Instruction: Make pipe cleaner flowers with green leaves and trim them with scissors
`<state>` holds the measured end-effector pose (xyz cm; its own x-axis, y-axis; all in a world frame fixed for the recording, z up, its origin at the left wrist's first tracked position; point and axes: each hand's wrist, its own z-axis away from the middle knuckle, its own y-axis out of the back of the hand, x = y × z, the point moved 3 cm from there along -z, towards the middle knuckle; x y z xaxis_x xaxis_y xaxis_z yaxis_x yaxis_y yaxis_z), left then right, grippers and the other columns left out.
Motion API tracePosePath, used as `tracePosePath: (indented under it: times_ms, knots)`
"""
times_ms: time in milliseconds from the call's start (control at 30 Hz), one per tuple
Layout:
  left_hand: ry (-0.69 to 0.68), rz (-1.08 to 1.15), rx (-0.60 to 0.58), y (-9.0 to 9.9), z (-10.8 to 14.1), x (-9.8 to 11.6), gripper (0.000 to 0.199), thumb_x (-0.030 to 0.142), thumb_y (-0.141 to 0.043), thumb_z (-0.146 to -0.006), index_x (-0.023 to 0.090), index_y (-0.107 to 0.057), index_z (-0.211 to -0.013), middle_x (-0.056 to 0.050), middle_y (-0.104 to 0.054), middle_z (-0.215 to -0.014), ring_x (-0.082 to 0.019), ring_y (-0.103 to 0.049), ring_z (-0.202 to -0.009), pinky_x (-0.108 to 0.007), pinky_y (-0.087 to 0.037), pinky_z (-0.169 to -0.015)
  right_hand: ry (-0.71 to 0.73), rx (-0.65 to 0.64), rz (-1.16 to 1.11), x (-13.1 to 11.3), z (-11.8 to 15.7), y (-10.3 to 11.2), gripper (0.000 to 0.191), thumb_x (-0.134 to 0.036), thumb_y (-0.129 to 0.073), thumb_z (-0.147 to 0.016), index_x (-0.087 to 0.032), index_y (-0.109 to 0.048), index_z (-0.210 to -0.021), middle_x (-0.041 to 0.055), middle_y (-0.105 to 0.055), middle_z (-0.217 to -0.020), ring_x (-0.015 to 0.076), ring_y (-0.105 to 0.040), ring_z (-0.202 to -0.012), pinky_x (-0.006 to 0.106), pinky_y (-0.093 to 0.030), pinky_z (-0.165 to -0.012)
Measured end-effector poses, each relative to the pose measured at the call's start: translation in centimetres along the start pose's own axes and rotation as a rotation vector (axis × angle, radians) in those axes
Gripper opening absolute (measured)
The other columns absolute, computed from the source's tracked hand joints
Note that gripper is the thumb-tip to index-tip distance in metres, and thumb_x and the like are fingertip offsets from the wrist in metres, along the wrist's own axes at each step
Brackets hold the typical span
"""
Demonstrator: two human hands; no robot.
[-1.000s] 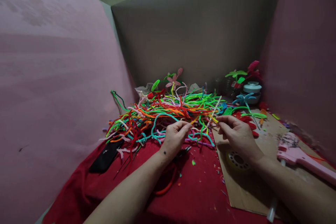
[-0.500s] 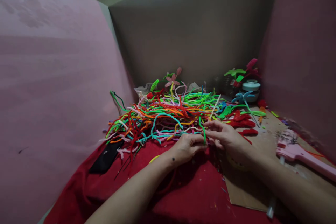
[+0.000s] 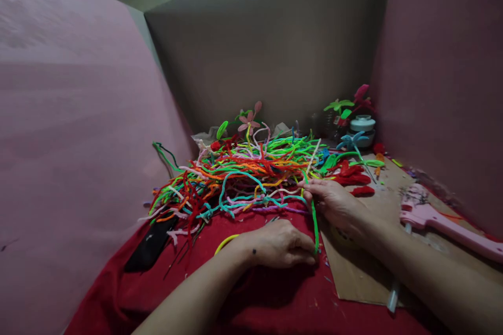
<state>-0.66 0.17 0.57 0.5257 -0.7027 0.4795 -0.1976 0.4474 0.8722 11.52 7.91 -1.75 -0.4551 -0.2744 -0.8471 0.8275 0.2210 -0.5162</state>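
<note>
A bright green fuzzy stem [image 3: 315,225] runs between my two hands, over the red cloth [image 3: 275,293]. My left hand [image 3: 288,246] is closed on its lower end. Higher up and to the right, my right hand [image 3: 328,199] pinches the stem near its upper part. Just behind the hands lies a large tangled pile of coloured fuzzy stems [image 3: 251,167], in green, orange, red, pink, turquoise and white.
A pink glue gun [image 3: 428,217] lies on brown cardboard [image 3: 353,282] at the right. Behind it are a pale blue jar [image 3: 362,124] and fuzzy flowers. A black flat object [image 3: 149,246] lies left. Pink walls stand on both sides.
My left hand has moved down toward the front, away from my right hand, and a longer length of the green stem now shows between them. The view has shifted slightly.
</note>
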Motion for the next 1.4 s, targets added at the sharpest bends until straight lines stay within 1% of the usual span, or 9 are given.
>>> tracePosePath:
  times_ms: [233, 433, 533, 633, 733, 1033, 1167, 1300, 1400]
  knots:
    - [-0.098, 0.153, -0.133, 0.1, 0.5, 0.6, 0.022, 0.031, -0.051, -0.082, 0.018, -0.068, -0.087, -0.002, -0.065, -0.065, -0.009, -0.049, -0.05, -0.017, -0.035, -0.051, 0.041, 0.097, -0.132, -1.0, -0.4, 0.8, 0.009, -0.01, -0.058, -0.067, -0.013, -0.06, -0.076, -0.0013, -0.056, -0.054, 0.0079, -0.05, -0.046, 0.019, -0.042, -0.046]
    - [-0.111, 0.202, -0.235, 0.5, 0.9, 1.1, 0.021, 0.029, -0.052, -0.081, 0.015, -0.067, -0.077, -0.002, -0.061, -0.061, -0.009, -0.049, -0.051, -0.017, -0.034, -0.049, 0.079, 0.093, -0.171, -2.4, 0.1, 0.9, 0.008, -0.014, -0.054, -0.072, -0.013, -0.059, -0.079, -0.0052, -0.047, -0.046, 0.0052, -0.036, -0.034, 0.016, -0.028, -0.035]
    - [0.035, 0.17, -0.138, 1.8, 1.4, 0.2, 0.022, 0.03, -0.052, -0.08, 0.015, -0.066, -0.071, 0.002, -0.05, -0.053, -0.007, -0.04, -0.048, -0.017, -0.029, -0.047, 0.117, 0.095, -0.194, -3.1, 0.1, 1.5, 0.01, -0.018, -0.055, -0.074, -0.012, -0.058, -0.081, -0.0063, -0.046, -0.045, 0.0036, -0.03, -0.032, 0.015, -0.022, -0.034]
    - [0.273, 0.189, 0.12, 4.0, 2.4, -1.9, 0.026, 0.03, -0.052, -0.078, 0.014, -0.061, -0.06, 0.004, -0.042, -0.05, -0.007, -0.035, -0.05, -0.017, -0.027, -0.049, 0.165, 0.106, -0.223, -3.9, 0.0, 2.0, 0.01, -0.02, -0.055, -0.075, -0.014, -0.058, -0.082, -0.0069, -0.046, -0.044, 0.003, -0.027, -0.031, 0.015, -0.018, -0.034]
    - [0.462, 0.3, 0.345, 5.8, 3.6, -4.2, 0.025, 0.034, -0.054, -0.075, 0.013, -0.062, -0.064, 0.004, -0.043, -0.054, -0.007, -0.037, -0.053, -0.018, -0.03, -0.052, 0.188, 0.101, -0.248, -4.5, 0.1, 2.1, 0.009, -0.018, -0.054, -0.074, -0.015, -0.057, -0.082, -0.0073, -0.046, -0.044, 0.0029, -0.026, -0.031, 0.016, -0.018, -0.034]
    - [0.587, 0.546, 0.887, 7.1, 5.2, -6.7, 0.025, 0.036, -0.062, -0.066, 0.012, -0.063, -0.067, 0.002, -0.052, -0.054, -0.008, -0.043, -0.05, -0.02, -0.034, -0.05, 0.193, 0.05, -0.313, -4.8, 0.3, 1.9, 0.007, -0.016, -0.053, -0.077, -0.015, -0.057, -0.083, -0.0078, -0.044, -0.043, 0.0022, -0.023, -0.029, 0.017, -0.019, -0.034]
    - [0.57, 0.452, 0.914, 7.3, 5.3, -6.5, 0.024, 0.036, -0.061, -0.065, 0.012, -0.063, -0.063, 0.001, -0.055, -0.056, -0.01, -0.047, -0.054, -0.022, -0.036, -0.054, 0.187, 0.031, -0.347, -4.9, 0.2, 2.0, 0.007, -0.015, -0.051, -0.08, -0.015, -0.057, -0.083, -0.0075, -0.044, -0.042, 0.0023, -0.023, -0.03, 0.017, -0.018, -0.034]
    - [0.617, 0.159, 0.796, 7.3, 5.0, -6.2, 0.025, 0.034, -0.06, -0.064, 0.014, -0.055, -0.05, 0.004, -0.043, -0.048, -0.008, -0.038, -0.051, -0.02, -0.03, -0.051, 0.209, 0.044, -0.363, -5.4, 0.2, 2.1, 0.005, -0.016, -0.05, -0.082, -0.017, -0.055, -0.081, -0.0091, -0.037, -0.039, 0.0029, -0.019, -0.03, 0.017, -0.016, -0.034]
    - [0.648, 0.086, 0.663, 7.0, 4.9, -6.5, 0.027, 0.033, -0.058, -0.064, 0.014, -0.05, -0.048, 0.006, -0.036, -0.047, -0.007, -0.032, -0.048, -0.02, -0.025, -0.047, 0.199, 0.064, -0.395, -5.7, 0.5, 2.0, 0.005, -0.018, -0.05, -0.083, -0.019, -0.054, -0.08, -0.0094, -0.034, -0.038, 0.0042, -0.02, -0.031, 0.018, -0.015, -0.034]
